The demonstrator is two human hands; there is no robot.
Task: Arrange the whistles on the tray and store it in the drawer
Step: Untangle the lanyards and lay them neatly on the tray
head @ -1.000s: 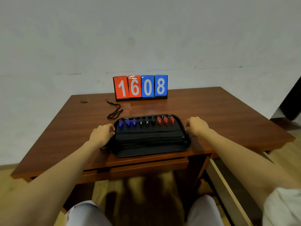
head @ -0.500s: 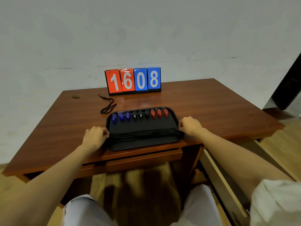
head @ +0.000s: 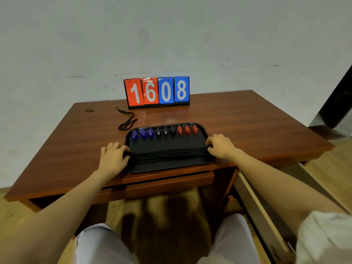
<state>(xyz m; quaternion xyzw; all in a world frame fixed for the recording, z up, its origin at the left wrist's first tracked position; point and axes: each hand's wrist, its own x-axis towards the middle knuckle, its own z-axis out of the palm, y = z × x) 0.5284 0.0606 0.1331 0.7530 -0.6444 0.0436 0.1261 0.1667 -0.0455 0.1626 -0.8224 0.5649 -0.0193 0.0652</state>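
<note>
A black tray [head: 167, 166] lies at the front edge of the wooden desk [head: 247, 126]. Along its far side runs a row of whistles: three blue whistles [head: 142, 133], three black whistles [head: 165, 132] and three red whistles [head: 187, 129]. Their black cords [head: 167, 155] lie bunched across the tray's middle. My left hand [head: 114, 158] grips the tray's left rim. My right hand [head: 222, 146] grips the right rim, fingers curled over it.
A red and blue scoreboard [head: 157, 91] reading 1608 stands at the back of the desk. A loose black lanyard [head: 126, 121] lies left of it. An open drawer [head: 262, 212] juts out at the lower right. My knees are under the desk.
Both hands stay on the tray's rims. The view has shifted a little, and the tray sits slightly nearer the desk's front edge than one second ago.
</note>
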